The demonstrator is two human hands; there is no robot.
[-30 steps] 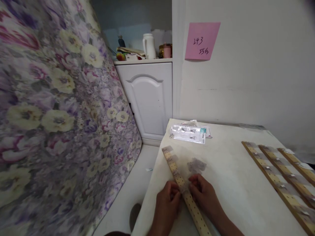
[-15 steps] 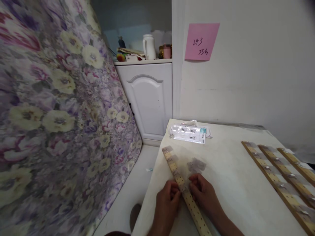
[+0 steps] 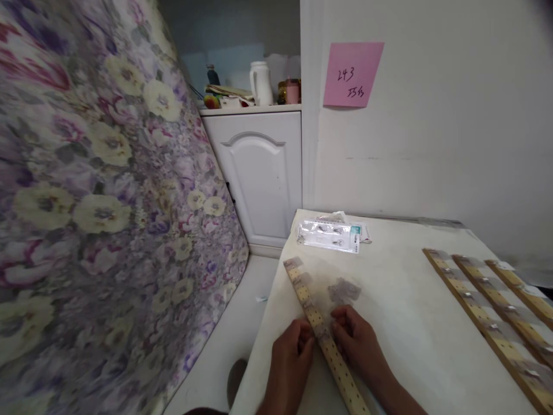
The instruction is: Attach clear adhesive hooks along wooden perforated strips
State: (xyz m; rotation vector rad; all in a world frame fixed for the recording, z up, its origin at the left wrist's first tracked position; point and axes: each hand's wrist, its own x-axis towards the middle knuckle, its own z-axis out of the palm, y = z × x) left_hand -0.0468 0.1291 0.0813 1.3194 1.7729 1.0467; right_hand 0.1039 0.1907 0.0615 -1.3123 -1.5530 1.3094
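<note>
A long, pale wooden strip (image 3: 337, 362) with rows of small holes lies slantwise on the white table. Clear plastic pieces sit along its far half, one of them (image 3: 322, 331) between my two hands. My left hand (image 3: 292, 357) is closed at the strip's left edge, thumb and fingers pinched together. At the right edge, my right hand (image 3: 354, 337) is closed too, its fingertips beside that same plastic piece. What either pinch holds is too small to make out. Just beyond my right hand lies a small heap of clear plastic pieces (image 3: 344, 290).
Clear blister packaging (image 3: 328, 235) lies at the table's far left corner. Several similar wooden strips (image 3: 475, 308) with clear pieces and small metal parts lie on the right. A floral curtain (image 3: 129, 230) hangs at left; a white cabinet (image 3: 263, 173) stands behind.
My left hand has shifted slightly left, away from the strip's edge. The right hand and the strip stay almost where they were.
</note>
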